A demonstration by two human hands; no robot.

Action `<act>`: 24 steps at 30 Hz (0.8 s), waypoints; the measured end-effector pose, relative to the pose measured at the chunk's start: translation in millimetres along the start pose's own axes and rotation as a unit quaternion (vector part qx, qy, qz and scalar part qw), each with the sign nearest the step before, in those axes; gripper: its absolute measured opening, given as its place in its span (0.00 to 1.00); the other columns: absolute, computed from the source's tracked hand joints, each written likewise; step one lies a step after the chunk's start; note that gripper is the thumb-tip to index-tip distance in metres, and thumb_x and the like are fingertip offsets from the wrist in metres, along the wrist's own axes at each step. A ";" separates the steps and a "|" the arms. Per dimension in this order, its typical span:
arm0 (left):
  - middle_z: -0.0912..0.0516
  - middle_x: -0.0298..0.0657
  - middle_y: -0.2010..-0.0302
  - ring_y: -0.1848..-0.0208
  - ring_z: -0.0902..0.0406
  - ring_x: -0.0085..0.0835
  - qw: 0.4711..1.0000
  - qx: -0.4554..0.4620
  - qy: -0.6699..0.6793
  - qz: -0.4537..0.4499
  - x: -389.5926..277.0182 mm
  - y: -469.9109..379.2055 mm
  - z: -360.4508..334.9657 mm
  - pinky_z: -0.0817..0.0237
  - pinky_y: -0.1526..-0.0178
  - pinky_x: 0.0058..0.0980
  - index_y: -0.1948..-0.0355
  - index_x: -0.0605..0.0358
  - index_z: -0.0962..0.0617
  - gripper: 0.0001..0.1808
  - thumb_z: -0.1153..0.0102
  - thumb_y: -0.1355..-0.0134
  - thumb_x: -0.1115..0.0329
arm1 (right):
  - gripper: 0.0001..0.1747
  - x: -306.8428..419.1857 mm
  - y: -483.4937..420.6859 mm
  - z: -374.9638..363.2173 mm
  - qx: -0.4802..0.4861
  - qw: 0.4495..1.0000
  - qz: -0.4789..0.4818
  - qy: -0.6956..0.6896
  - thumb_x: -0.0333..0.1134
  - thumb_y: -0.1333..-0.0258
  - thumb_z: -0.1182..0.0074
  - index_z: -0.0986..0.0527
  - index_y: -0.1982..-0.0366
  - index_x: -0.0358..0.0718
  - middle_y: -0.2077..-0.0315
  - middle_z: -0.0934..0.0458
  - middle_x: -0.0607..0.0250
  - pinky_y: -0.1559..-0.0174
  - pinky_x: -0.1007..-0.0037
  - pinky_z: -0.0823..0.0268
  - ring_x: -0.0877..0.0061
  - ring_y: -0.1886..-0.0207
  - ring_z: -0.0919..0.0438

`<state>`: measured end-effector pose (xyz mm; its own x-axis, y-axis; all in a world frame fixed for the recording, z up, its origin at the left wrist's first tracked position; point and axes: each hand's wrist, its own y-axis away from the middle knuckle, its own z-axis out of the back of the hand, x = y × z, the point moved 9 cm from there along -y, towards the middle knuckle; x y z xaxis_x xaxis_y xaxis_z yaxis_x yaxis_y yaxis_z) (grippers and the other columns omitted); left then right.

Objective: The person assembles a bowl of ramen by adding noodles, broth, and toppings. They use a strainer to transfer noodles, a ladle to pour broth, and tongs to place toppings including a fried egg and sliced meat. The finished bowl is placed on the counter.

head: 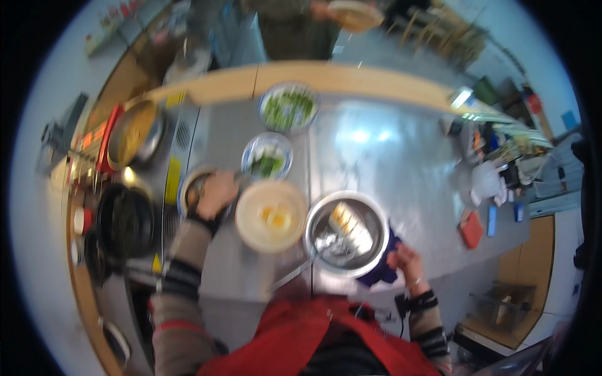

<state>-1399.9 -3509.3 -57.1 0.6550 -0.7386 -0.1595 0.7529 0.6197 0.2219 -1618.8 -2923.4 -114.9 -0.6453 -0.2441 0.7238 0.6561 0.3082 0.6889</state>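
My left hand [217,190] is over a small blue-rimmed bowl [184,192] at the left; its fingers are blurred, and the hand hides much of the bowl. Right of it stands a cream bowl [249,230] with several egg yolks [275,217] in it. A steel mixing bowl [383,225] holds a pale, ridged piece with yellow patches [350,228], too blurred to name, and what looks like a wire whisk [294,275], its handle over the near rim. My right hand [409,263] is beside a dark blue cloth [378,275] at this bowl, fingers apart.
Two patterned bowls hold chopped greens [289,110] and green leaves [267,164]. On the stove at left are a steel pan [153,136] and a black pot [124,221]. A red pouch [471,230] lies at right. Beyond the wooden ledge [301,75] a person holds a plate [356,16].
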 end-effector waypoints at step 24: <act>0.14 0.57 0.64 0.58 0.16 0.54 1.000 -0.006 -0.003 0.011 -13.2 1.1 -6.4 0.25 0.53 0.47 0.63 0.62 0.16 0.13 0.41 0.41 0.63 | 0.18 -21.3 -1.6 18.5 0.014 1.000 0.004 0.025 0.32 0.30 0.50 0.26 0.42 0.36 0.61 0.15 0.55 0.60 0.72 0.21 0.72 0.64 0.14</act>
<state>-1407.3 -3497.2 -60.8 0.6703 -0.7271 -0.1486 0.7397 0.6382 0.2135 -1613.4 -2901.6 -132.2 -0.6191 -0.2879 0.7306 0.6489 0.3364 0.6825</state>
